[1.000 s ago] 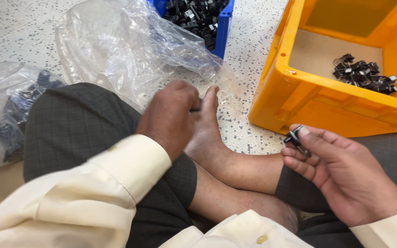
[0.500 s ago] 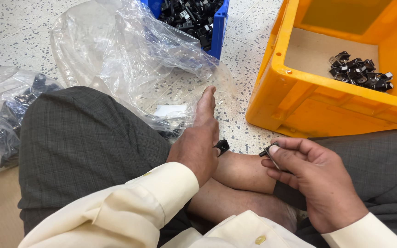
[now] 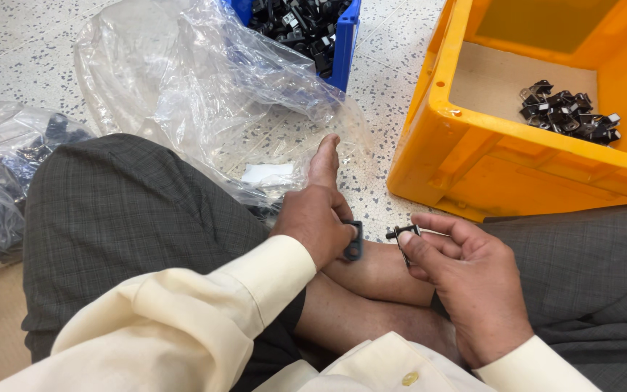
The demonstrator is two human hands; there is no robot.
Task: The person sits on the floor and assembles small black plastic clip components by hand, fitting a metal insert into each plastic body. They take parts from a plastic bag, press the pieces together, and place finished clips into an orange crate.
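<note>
I sit cross-legged on a speckled floor. My left hand (image 3: pixel 317 221) grips a small dark frame-shaped plastic part (image 3: pixel 354 241) over my bare foot. My right hand (image 3: pixel 466 279) pinches a small black metal clip (image 3: pixel 403 234) between thumb and fingers, a short way to the right of the plastic part. The two pieces are close but apart. Both cream shirt sleeves show at the bottom of the view.
An orange crate (image 3: pixel 502 156) at the right holds a small pile of black clips (image 3: pixel 567 112). A blue crate (image 3: pixel 346 43) of dark parts stands at the top, partly under a clear plastic sheet (image 3: pixel 197 87). A clear bag of dark parts (image 3: pixel 9 174) lies at the left.
My left hand came down off my knee and picked up the dark plastic part, bringing it toward the clip. My right hand shifted left with the clip.
</note>
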